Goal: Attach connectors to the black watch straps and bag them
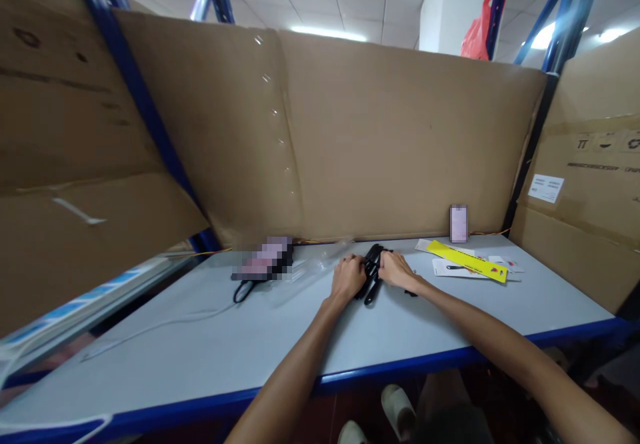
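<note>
A bundle of glossy black, long-handled items (371, 292) lies on the table between my hands; their exact kind cannot be made out. My left hand (350, 276) curls over the bundle's left side. From the right, my right hand (396, 269) grips it with bent fingers, hiding part of it. A small dark piece (411, 293) shows beneath my right wrist. Crumpled clear plastic (313, 267) spreads out to the left of my left hand.
Printed cards (450, 269) and a yellow strip (467, 261) lie to the right. A phone (459, 224) leans at the back. A blurred-out device (264, 261) with a white cable (185, 319) sits left. Cardboard panels (400, 144) wall the grey tabletop (210, 364).
</note>
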Motion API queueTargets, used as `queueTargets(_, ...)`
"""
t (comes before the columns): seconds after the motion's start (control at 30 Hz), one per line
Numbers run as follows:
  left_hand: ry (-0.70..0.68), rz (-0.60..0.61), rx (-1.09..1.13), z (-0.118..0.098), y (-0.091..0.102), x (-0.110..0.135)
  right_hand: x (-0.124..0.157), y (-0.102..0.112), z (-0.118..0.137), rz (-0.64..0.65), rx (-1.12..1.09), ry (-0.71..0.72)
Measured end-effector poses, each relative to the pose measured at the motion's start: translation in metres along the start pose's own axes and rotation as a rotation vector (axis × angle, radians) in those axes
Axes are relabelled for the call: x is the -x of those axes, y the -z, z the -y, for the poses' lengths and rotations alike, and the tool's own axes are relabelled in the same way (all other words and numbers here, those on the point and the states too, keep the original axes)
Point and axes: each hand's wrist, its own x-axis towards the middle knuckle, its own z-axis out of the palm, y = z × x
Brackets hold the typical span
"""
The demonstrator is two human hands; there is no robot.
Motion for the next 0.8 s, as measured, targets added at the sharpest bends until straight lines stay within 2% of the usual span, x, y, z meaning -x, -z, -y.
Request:
queueTargets(0.13,0.011,-0.002,-0.002,-0.002,0.003,0.002,-0.014,0.017,-0.021,0.0,-0.082,0.046)
queueTargets(0.23,-0.006,-0.025,0.015,-0.01,0.008,0.006,-0.022,0.031,-0.053,-0.104,-0.093,0.049)
queueTargets(0.3,-0.078,-0.058,0.054,-0.02,0.009,0.011,-0.023,0.037,-0.077,-0.109,-0.064,0.037)
queueTargets(0.37,-0.204,-0.068,0.092,-0.03,0.008,0.017,-0.019,0.041,-0.1,-0.036,-0.032,0.055)
queueTargets(0.47,-0.322,-0.027,0.079,-0.04,0.004,0.024,-0.007,0.046,-0.125,0.207,-0.015,0.187)
queueTargets(0.57,-0.24,-0.026,0.062,-0.038,0.0,0.022,0.007,0.048,-0.127,0.328,0.001,0.282)
queueTargets(0.7,-0.026,-0.117,0.092,-0.023,-0.001,0.011,0.022,0.037,-0.102,0.327,0.05,0.347)
queueTargets(0.8,0.032,-0.164,0.102,-0.015,-0.001,0.006,0.027,0.021,-0.082,0.251,0.061,0.409)
